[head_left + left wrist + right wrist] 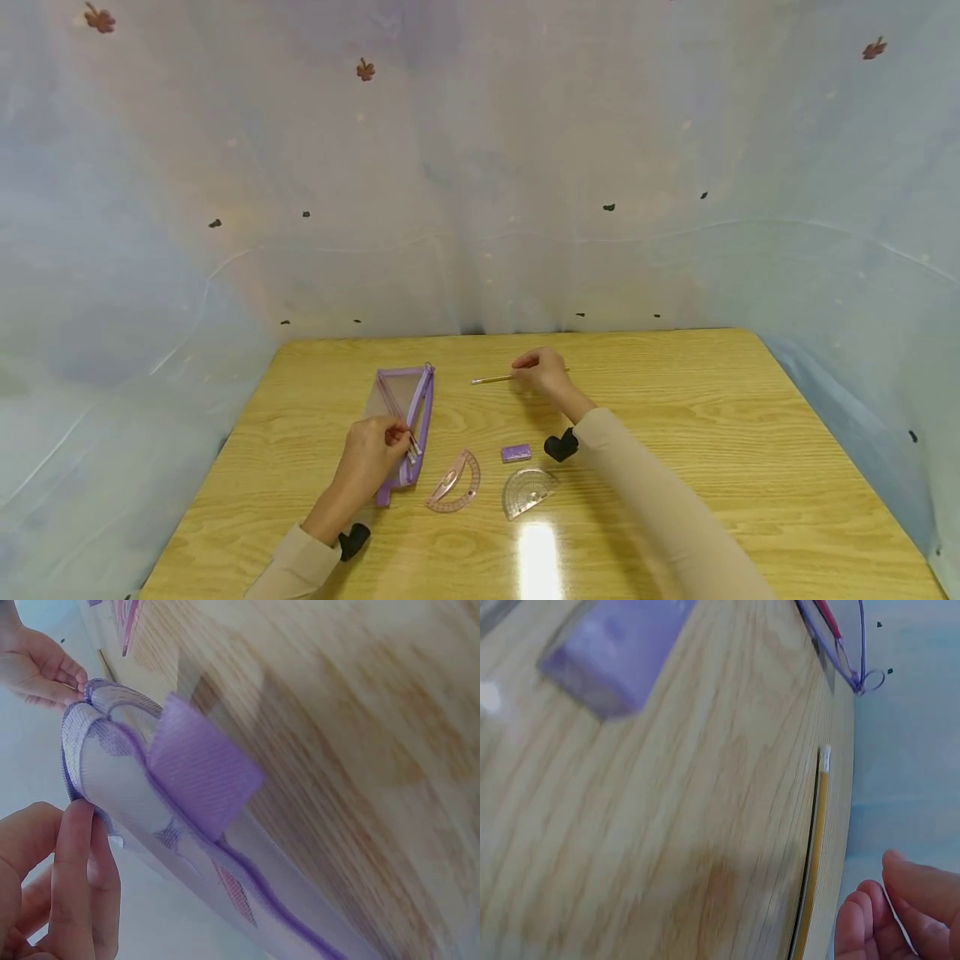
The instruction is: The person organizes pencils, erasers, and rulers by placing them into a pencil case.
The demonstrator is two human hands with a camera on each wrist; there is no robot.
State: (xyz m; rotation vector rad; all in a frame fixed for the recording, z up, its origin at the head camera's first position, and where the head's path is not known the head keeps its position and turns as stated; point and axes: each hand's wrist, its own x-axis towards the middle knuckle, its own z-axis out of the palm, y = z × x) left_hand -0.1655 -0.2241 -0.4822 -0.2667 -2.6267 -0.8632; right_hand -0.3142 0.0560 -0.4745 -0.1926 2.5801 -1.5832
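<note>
A mesh pencil case with purple trim lies on the left of the table, and pencils show inside it. My left hand pinches the rim of its opening between thumb and fingers; the left wrist view shows this grip on the case closely. Farther right, a yellow pencil lies on the table with its white end toward the case. My right hand hovers over that pencil. In the right wrist view its loosely bent fingers hold nothing, apart from the pencil.
Nearer me on the wooden table lie a purple block-shaped eraser, a pink protractor and a clear protractor. A pale patterned curtain hangs behind the table's far edge.
</note>
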